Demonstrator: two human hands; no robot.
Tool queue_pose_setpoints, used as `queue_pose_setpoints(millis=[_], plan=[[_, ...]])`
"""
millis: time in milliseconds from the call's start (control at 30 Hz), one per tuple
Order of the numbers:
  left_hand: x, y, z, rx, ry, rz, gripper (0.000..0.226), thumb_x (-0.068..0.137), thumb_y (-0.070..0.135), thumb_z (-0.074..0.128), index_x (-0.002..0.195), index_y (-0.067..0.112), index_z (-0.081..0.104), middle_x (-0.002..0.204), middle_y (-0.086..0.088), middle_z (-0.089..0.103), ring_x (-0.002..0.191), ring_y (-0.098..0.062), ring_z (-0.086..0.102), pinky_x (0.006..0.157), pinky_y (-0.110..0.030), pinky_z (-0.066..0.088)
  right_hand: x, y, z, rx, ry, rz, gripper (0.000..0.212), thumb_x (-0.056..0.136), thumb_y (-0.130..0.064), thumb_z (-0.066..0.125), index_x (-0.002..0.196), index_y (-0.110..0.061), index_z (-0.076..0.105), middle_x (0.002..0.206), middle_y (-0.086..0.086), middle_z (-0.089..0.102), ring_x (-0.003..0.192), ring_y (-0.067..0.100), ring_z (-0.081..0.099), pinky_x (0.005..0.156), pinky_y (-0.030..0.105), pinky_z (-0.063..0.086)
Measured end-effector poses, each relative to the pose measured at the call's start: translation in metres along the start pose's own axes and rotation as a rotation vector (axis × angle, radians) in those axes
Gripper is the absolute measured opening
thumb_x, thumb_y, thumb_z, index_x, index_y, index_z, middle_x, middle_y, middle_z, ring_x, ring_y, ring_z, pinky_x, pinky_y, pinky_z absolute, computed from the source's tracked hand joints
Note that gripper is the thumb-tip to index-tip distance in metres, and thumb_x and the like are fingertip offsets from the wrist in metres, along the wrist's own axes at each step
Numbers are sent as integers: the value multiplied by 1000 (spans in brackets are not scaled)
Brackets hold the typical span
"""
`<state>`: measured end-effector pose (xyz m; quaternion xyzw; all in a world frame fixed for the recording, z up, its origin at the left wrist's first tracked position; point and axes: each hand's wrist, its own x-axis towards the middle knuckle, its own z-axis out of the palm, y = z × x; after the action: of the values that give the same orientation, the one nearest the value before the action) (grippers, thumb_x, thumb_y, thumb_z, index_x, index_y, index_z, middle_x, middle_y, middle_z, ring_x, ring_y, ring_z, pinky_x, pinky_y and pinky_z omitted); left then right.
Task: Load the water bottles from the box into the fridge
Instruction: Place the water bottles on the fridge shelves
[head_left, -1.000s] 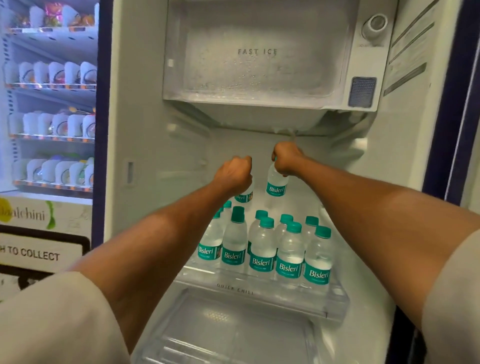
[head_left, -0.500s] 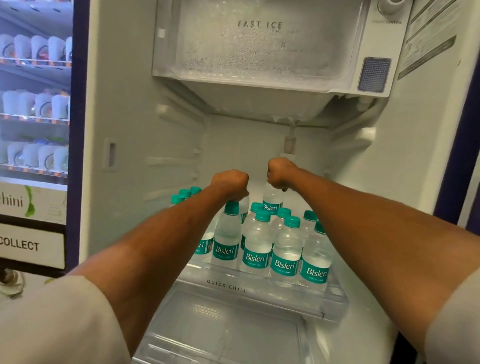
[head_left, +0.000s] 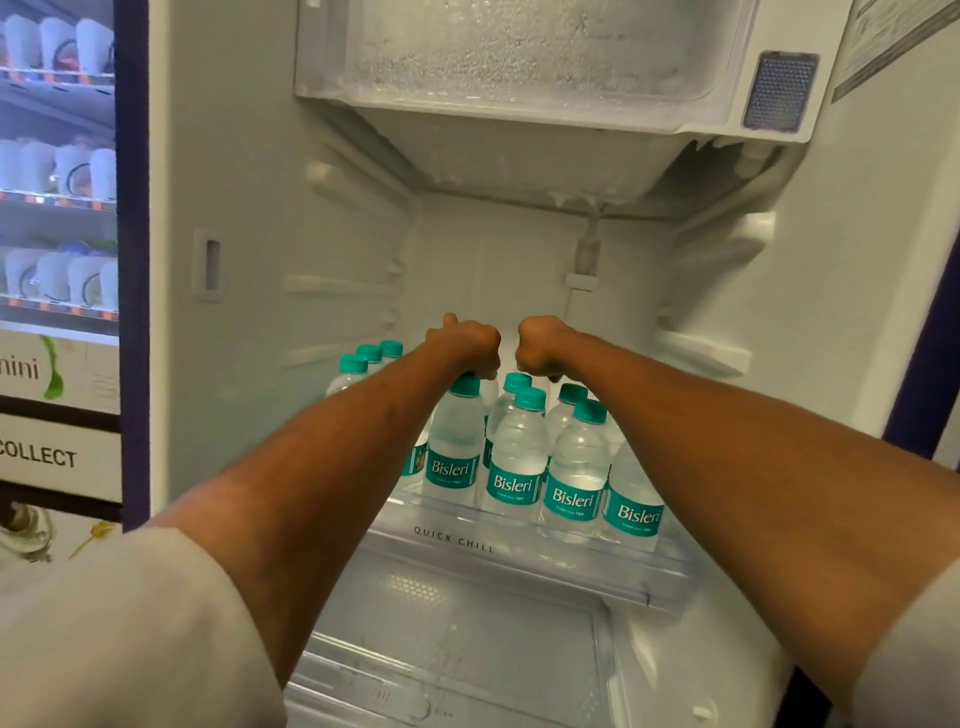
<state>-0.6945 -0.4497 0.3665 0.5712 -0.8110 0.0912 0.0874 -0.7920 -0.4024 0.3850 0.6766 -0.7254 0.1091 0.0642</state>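
Note:
Several small clear Bisleri water bottles (head_left: 517, 462) with teal caps and labels stand packed on the fridge's "QUICK CHILL" shelf (head_left: 452, 538). More teal caps (head_left: 371, 353) show at the back left. Both my arms reach deep into the fridge above the rear rows. My left hand (head_left: 465, 348) is a fist gripping the top of a bottle, of which only a sliver (head_left: 489, 397) shows behind the front row. My right hand (head_left: 545, 348) is curled the same way on another bottle top, its body hidden by the bottles in front. The box is out of view.
The frosted freezer compartment (head_left: 519, 78) hangs overhead. Shelf rails (head_left: 701, 353) jut from the fridge side walls. A clear drawer cover (head_left: 457, 623) lies below the shelf. A vending machine (head_left: 57, 208) with white cups stands to the left.
Both hands have come down with their bottles from mid-air to the level of the standing bottles' caps, and closer together. The camera has tilted lower.

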Motion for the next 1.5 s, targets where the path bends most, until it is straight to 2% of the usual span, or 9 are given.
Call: queue_pose_setpoints(millis=[233, 400, 667, 867, 1133, 1267, 1333, 1433, 1500], plan=[[-7, 3, -2, 36, -9, -26, 44, 91, 40, 61, 128, 19, 50, 134, -9, 50, 132, -32, 34, 108, -54, 25, 1, -4, 9, -16, -24, -15, 28, 94, -13, 57, 119, -2, 53, 96, 12, 52, 64, 18, 50, 74, 27, 51], [-6, 1, -1, 26, -12, -4, 44, 91, 40, 61, 129, 20, 50, 133, -9, 51, 131, -32, 35, 109, -55, 25, 1, -7, 9, 17, -64, -22, 28, 95, -14, 56, 120, -2, 54, 100, 14, 56, 79, 22, 60, 72, 28, 52], [0, -3, 0, 45, -40, 0, 41, 90, 42, 61, 124, 21, 54, 124, -7, 56, 119, -28, 43, 107, -53, 28, 2, -2, 12, 48, -95, 12, 26, 100, -22, 47, 117, -3, 53, 99, 13, 57, 70, 17, 56, 68, 26, 47], [5, -5, 3, 23, -31, -3, 43, 90, 43, 61, 125, 19, 55, 122, -6, 58, 99, -22, 42, 105, -49, 32, 2, -2, 12, 54, -119, 27, 25, 101, -25, 45, 110, -3, 51, 97, 13, 56, 64, 17, 55, 63, 25, 49], [-1, -10, -4, -64, -43, 0, 48, 93, 50, 51, 123, 14, 57, 118, -6, 63, 98, -21, 54, 102, -45, 42, 3, -1, 12, 95, -193, 20, 32, 100, -25, 44, 121, -1, 51, 103, 15, 57, 69, 20, 55, 65, 29, 49], [-28, -22, -21, -167, 50, 63, 47, 97, 46, 44, 127, 12, 58, 123, -6, 62, 105, -22, 58, 90, -32, 43, 1, -2, 11, 88, -167, 9, 40, 100, -36, 45, 120, -2, 53, 104, 13, 58, 78, 21, 58, 72, 29, 51], [-45, -32, -28, -211, 75, 85, 45, 99, 42, 45, 129, 12, 57, 127, -7, 60, 108, -23, 57, 87, -30, 43, -4, -4, 9, 60, -130, -2, 42, 101, -39, 41, 118, -2, 53, 100, 11, 56, 75, 20, 56, 77, 30, 51], [-69, -49, -35, -268, 77, 105, 41, 98, 38, 49, 129, 12, 57, 129, -8, 59, 111, -25, 56, 86, -29, 44, -12, -5, 6, -6, 3, -13, 44, 101, -40, 37, 112, -3, 57, 92, 9, 54, 77, 18, 52, 82, 31, 47], [-82, -59, -37, -288, 88, 123, 39, 96, 38, 53, 125, 13, 59, 126, -9, 61, 109, -24, 58, 90, -32, 47, -19, -6, 3, -32, 136, 2, 40, 101, -40, 39, 107, -5, 59, 83, 6, 54, 78, 19, 52, 76, 32, 46]])
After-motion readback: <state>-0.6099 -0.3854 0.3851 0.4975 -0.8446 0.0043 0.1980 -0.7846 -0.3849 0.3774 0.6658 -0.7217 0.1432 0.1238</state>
